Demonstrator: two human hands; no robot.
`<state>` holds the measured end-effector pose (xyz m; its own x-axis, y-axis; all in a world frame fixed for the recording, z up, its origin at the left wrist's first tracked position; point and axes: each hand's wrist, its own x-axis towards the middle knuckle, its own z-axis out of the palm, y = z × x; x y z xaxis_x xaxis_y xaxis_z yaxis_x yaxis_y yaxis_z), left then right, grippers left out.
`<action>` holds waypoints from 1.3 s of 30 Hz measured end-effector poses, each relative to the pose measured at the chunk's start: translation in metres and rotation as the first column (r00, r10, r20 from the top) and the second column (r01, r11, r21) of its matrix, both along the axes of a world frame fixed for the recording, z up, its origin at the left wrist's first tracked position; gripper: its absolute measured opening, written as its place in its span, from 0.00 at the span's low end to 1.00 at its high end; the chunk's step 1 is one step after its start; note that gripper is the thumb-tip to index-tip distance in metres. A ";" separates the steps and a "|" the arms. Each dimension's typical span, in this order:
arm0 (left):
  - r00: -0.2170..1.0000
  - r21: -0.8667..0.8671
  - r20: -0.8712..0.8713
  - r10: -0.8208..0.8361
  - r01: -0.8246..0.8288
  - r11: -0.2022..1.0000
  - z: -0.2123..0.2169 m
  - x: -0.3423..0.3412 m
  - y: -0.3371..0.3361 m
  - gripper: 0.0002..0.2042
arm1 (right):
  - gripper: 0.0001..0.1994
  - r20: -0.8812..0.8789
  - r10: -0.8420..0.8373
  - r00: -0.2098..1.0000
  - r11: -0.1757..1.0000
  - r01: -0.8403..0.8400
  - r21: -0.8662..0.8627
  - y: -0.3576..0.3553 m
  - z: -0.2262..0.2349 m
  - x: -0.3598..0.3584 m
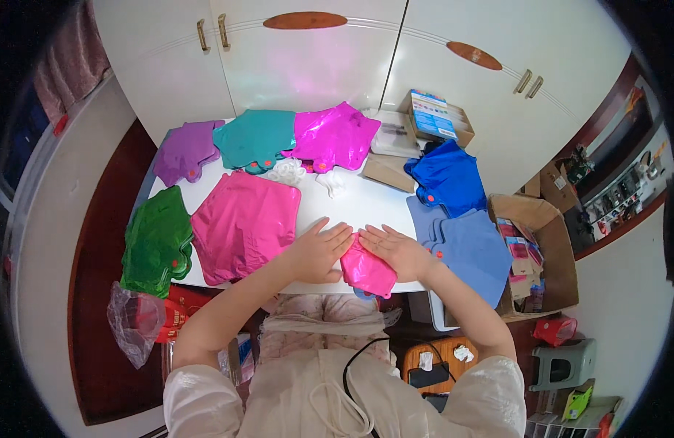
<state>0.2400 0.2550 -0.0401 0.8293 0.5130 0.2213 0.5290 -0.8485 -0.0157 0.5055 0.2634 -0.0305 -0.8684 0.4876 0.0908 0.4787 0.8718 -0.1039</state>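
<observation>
A small folded packet of shiny pink foil [368, 271], apparently a flat foil balloon, lies at the table's near edge with a bit of blue showing under its lower end. My right hand [397, 252] rests flat across its upper right part, fingers stretched out. My left hand [321, 252] reaches in from the other side, fingers straight, their tips at the packet's upper left edge. Left of my hands lies a larger stack of pink foil sheets [248, 223]. To the right, light blue sheets [465, 252] overhang the table.
More foil stacks ring the white table [359, 197]: green [158, 241], purple [185, 150], teal [257, 137], magenta [335, 135] and dark blue [450, 175]. White coiled pieces [287, 171] lie mid-table. A carton of packages [560, 255] stands right; a wooden stool [414, 358] is below.
</observation>
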 end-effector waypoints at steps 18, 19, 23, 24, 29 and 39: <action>0.701 -0.256 0.696 0.157 0.038 0.966 -0.014 0.004 -0.077 0.08 | 0.19 -0.449 -0.449 0.772 0.838 0.190 -0.512 -0.074 0.002 -0.005; 0.658 -0.389 0.693 0.295 -0.004 0.921 -0.001 0.008 -0.082 0.07 | 0.15 -0.431 -0.625 0.650 0.706 0.235 -0.668 -0.080 0.003 -0.006; 0.477 -0.769 0.574 0.666 0.035 0.638 0.003 0.012 -0.085 0.09 | 0.05 -0.484 -0.728 0.486 0.647 0.252 -0.720 -0.084 0.015 -0.022; 0.422 -0.782 0.595 0.684 0.105 0.615 -0.001 0.013 -0.083 0.09 | 0.06 -0.541 -0.715 0.443 0.665 0.194 -0.721 -0.086 0.015 -0.027; 0.324 -0.804 0.594 0.736 0.255 0.536 -0.005 0.013 -0.081 0.08 | 0.06 -0.418 -0.791 0.447 0.516 0.121 -0.848 -0.087 0.020 -0.026; 0.339 -0.849 0.527 0.780 0.254 0.463 0.005 0.010 -0.080 0.04 | 0.08 -0.491 -0.743 0.455 0.636 0.250 -0.730 -0.087 0.017 -0.027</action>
<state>0.2504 0.1753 -0.0352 0.2105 0.9776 -0.0080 -0.0219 0.0129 0.9997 0.4782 0.1766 -0.0140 -0.1953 0.9741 0.1141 0.3471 0.1775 -0.9209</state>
